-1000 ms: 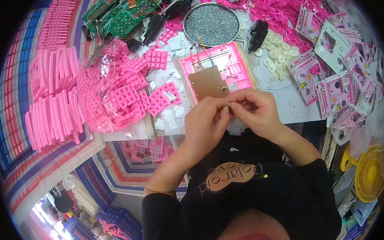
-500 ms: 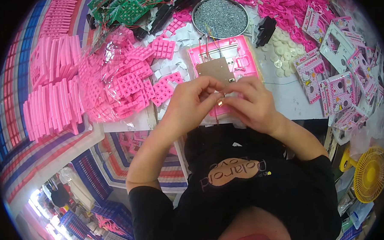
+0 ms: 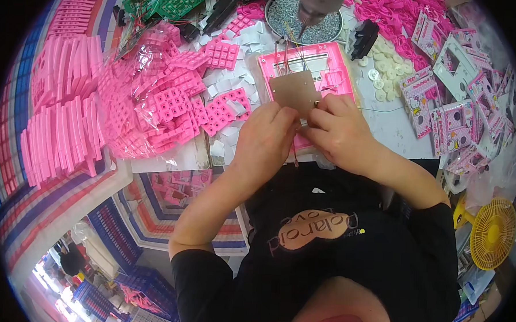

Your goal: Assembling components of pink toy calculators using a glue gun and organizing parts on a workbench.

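My left hand point(image 3: 266, 135) and my right hand point(image 3: 344, 133) meet over the near end of a pink plastic casing point(image 3: 266, 68). The fingers of both are pinched together, and whatever lies between them is hidden. Just beyond the fingertips a brown circuit board point(image 3: 294, 93) rests over the casing, its plain side up. Thin wires point(image 3: 292, 47) run from the casing's far end, and a red wire point(image 3: 294, 153) hangs below my fingers at the near edge.
An electric screwdriver point(image 3: 313, 8) hangs, bit down, over a round tray of screws point(image 3: 268, 14). Pink keypads point(image 3: 174, 108) and stacked pink panels point(image 3: 69, 132) lie left, green circuit boards point(image 3: 167, 4) far left. White discs point(image 3: 383, 66) and printed panels point(image 3: 458, 126) lie right.
My fingers have closed in over the small gold-coloured part that showed between them. The screwdriver has come into view above the screw tray. The whole view has shifted slightly.
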`<state>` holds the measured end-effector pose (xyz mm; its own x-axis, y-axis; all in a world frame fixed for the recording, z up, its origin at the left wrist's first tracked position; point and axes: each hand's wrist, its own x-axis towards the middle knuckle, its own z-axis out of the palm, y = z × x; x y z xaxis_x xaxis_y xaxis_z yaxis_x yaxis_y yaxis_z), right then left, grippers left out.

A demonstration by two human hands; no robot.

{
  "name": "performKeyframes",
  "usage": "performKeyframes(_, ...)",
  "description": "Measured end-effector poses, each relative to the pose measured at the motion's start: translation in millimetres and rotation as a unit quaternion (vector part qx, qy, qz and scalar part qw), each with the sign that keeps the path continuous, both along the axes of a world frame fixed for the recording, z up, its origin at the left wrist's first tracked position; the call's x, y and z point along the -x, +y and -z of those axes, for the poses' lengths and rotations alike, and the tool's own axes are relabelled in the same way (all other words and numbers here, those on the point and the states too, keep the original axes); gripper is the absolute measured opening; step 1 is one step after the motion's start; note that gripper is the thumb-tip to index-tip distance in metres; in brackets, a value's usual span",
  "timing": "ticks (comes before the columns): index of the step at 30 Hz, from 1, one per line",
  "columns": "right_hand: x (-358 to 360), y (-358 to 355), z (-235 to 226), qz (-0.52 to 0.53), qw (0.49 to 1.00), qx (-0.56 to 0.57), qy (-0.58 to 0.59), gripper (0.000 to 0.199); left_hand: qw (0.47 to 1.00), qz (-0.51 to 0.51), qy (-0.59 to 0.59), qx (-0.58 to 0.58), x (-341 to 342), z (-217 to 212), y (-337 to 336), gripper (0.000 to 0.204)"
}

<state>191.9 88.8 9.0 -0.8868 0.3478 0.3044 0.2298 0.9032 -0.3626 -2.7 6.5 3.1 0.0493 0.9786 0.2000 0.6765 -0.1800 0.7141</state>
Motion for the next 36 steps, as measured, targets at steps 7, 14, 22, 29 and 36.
performKeyframes(7, -13.4, 8.9, -13.2, -0.020, 0.996, 0.068, -0.049, 0.026, 0.953, -0.287, -0.053, -0.080, 16.1, -7.9, -11.6, 0.034)
performKeyframes(14, -5.6, 4.4, -2.1, 0.011, 0.996, 0.058, 0.064, 0.027, 0.963, -0.145, -0.122, 0.189, -46.0, 16.9, -83.2, 0.032)
performKeyframes(22, -5.5, -3.4, 3.8, 0.036, 0.999, 0.016, 0.028, 0.030, 0.697, -0.133, -0.658, 0.252, 25.4, -16.7, -48.8, 0.027)
performKeyframes(29, -4.2, -5.2, -13.6, -0.001, 0.997, 0.005, -0.081, 0.042, 0.872, -0.042, -0.474, 0.116, 17.9, -21.2, -7.5, 0.038)
performKeyframes(36, -18.7, 8.4, -7.0, -0.025, 0.992, 0.121, -0.009, 0.038, 0.986, -0.047, -0.138, 0.075, -0.4, -28.0, -11.3, 0.025)
